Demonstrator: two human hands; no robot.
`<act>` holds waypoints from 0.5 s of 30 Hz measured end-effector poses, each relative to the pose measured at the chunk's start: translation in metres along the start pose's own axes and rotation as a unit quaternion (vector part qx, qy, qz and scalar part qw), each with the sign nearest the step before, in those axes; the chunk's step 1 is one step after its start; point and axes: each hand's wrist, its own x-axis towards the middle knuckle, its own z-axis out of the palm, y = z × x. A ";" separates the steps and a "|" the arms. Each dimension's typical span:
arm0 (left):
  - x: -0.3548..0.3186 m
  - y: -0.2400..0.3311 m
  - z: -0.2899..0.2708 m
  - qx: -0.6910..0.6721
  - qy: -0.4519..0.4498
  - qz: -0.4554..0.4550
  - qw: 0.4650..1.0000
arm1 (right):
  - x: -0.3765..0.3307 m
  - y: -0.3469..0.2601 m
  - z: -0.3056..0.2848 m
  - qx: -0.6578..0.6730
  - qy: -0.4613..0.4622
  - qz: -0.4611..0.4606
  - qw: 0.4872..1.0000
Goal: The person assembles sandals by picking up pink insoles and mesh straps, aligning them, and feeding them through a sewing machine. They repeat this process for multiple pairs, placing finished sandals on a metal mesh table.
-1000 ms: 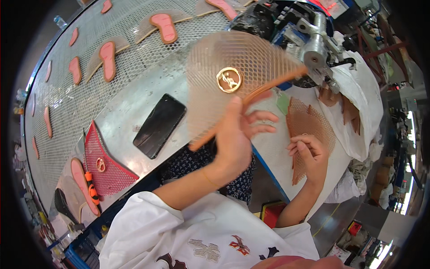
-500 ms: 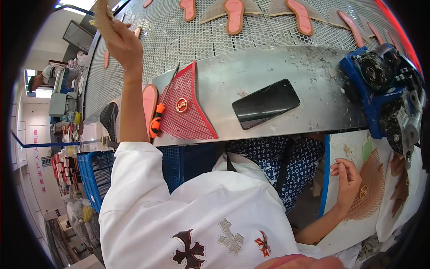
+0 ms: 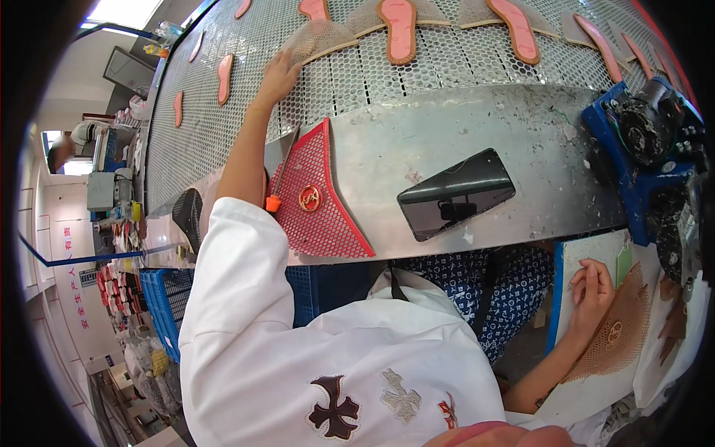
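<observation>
The left hand [image 3: 279, 74] reaches far out over the perforated belt [image 3: 223, 134] beyond the table's [image 3: 477, 134] far edge. Its fingers are spread flat, and the fingertips touch the near corner of a tan mesh piece [image 3: 320, 36] lying on the belt; the grip is open and closes on nothing. Pink insoles [image 3: 398, 30] lie in a row along the belt on either side of that piece.

The right hand [image 3: 592, 294] rests low by the table's near right corner, on a white board [image 3: 588, 253]. Its fingers lie loosely curled against the edge of a brown mesh piece [image 3: 622, 328] with a small gold emblem; whether the grip pinches the mesh or only touches it cannot be told.

On the metal table, a red mesh piece [image 3: 316, 201] with a gold emblem lies near the left end, with an orange-handled tool [image 3: 277, 190] just beside it. A black phone [image 3: 456, 194] lies face up near the middle. A blue machine [image 3: 644, 149] stands at the right end.
</observation>
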 end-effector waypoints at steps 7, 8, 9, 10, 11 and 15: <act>-0.026 0.006 -0.032 0.095 -0.113 0.049 0.988 | -0.004 0.018 0.001 -0.011 0.065 -0.049 0.997; -0.034 0.000 -0.036 0.087 -0.098 0.055 0.990 | -0.004 0.018 0.003 -0.018 0.069 -0.052 0.996; -0.042 -0.009 -0.040 0.078 -0.084 0.062 0.991 | -0.004 0.017 0.004 -0.025 0.073 -0.055 0.996; -0.048 -0.008 -0.045 0.069 -0.069 0.067 0.993 | -0.003 0.017 0.004 -0.026 0.076 -0.056 0.995; -0.050 -0.006 -0.049 0.059 -0.078 0.051 0.994 | -0.002 0.016 0.005 -0.027 0.079 -0.057 0.995; -0.040 -0.005 -0.056 0.074 -0.112 0.025 0.991 | -0.002 0.016 0.005 -0.035 0.082 -0.058 0.994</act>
